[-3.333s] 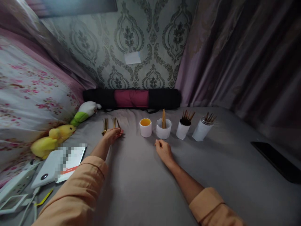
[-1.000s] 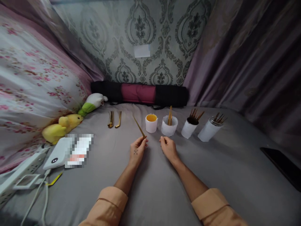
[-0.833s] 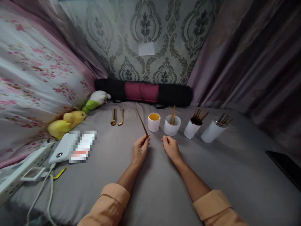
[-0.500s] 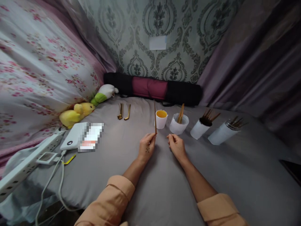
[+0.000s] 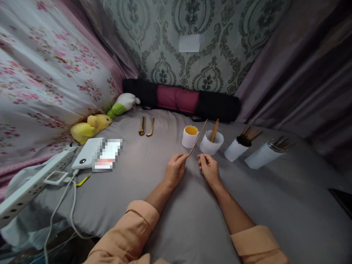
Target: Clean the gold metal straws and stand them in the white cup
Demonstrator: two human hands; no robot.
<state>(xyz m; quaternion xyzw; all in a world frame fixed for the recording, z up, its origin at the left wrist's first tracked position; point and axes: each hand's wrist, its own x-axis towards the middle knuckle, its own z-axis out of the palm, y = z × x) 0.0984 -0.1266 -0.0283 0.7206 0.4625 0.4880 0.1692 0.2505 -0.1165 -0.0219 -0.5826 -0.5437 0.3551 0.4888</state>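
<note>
My left hand [image 5: 175,169] pinches the lower end of a thin gold straw [image 5: 198,137], which leans up and to the right toward the cups. My right hand [image 5: 209,169] rests on the grey sheet right beside it, fingers curled with nothing visible in them. Just beyond the hands stand a white cup with a yellow inside [image 5: 190,136] and a white cup with gold sticks [image 5: 211,141]. Two more white cups [image 5: 235,147] [image 5: 263,154] hold dark sticks. Several bent gold straws [image 5: 146,126] lie on the sheet at the far left.
A black and maroon roll [image 5: 181,101] lies along the patterned wall. Yellow [image 5: 89,127] and green-white [image 5: 122,103] plush toys sit by a floral pillow. A white power bank [image 5: 88,153], a power strip [image 5: 30,183] and cables lie at the left. A dark phone [image 5: 342,198] is at the right edge.
My left hand went from the bent straws at the far left to the middle, holding one gold straw. The straw has swung from leaning left, through upright, to leaning right.
</note>
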